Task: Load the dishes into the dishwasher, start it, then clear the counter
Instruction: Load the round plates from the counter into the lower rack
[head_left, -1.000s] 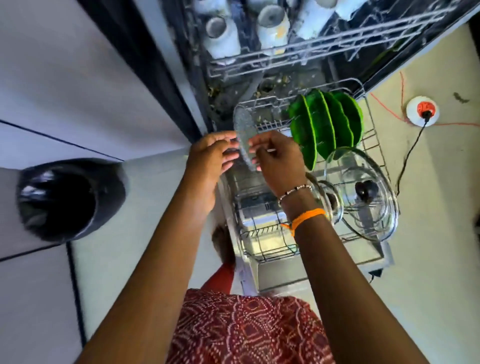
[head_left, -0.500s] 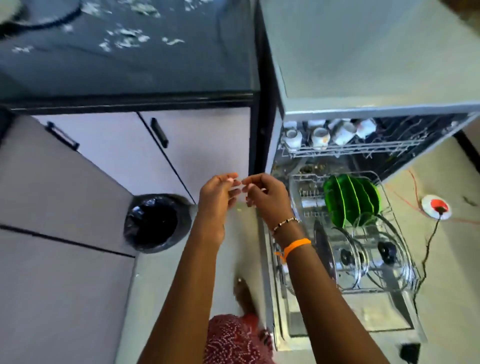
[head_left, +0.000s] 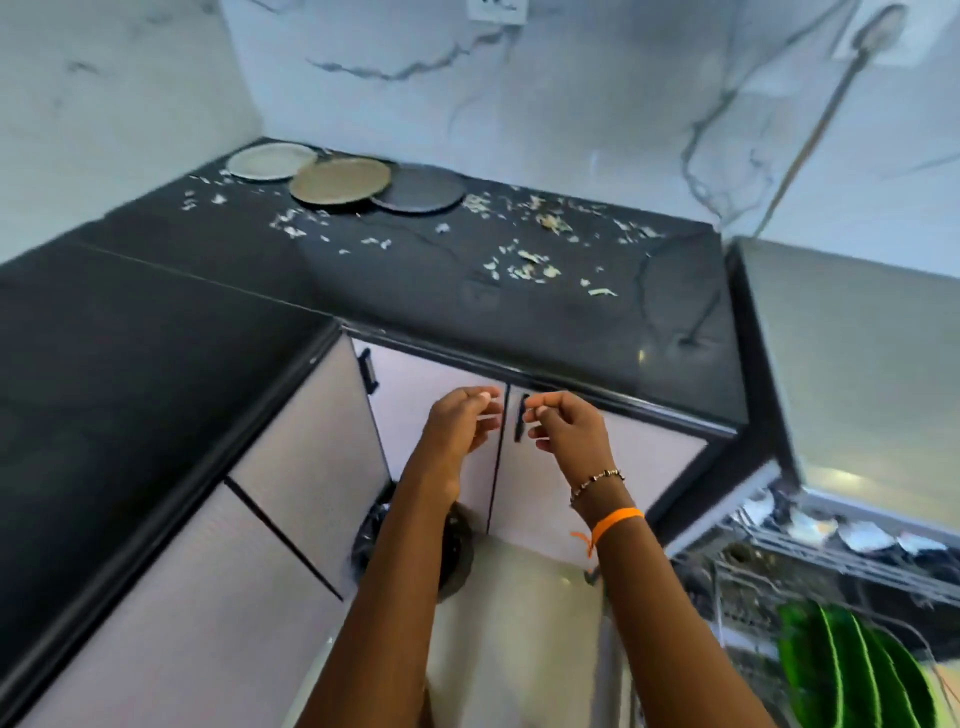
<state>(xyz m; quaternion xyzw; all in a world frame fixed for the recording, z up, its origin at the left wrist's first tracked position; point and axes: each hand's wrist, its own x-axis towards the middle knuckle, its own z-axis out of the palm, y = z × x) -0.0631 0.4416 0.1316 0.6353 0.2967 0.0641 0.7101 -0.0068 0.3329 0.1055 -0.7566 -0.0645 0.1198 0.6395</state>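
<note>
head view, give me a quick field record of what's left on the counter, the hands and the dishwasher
counter: black top, scattered with pale scraps
dishes on counter: three round plates at the back, overlapping: a pale one, a tan one, a dark one
left hand: raised in front of the cabinet doors, fingers loosely curled, holding nothing
right hand: beside the left, also holding nothing
dishwasher: open at right, green plates standing in the lower rack, cups in the upper rack
bin: black, on the floor below the hands

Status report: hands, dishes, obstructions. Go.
Left hand and right hand empty, fingers loosely curled. Three plates on counter, scraps scattered. Nothing blocking.
</note>
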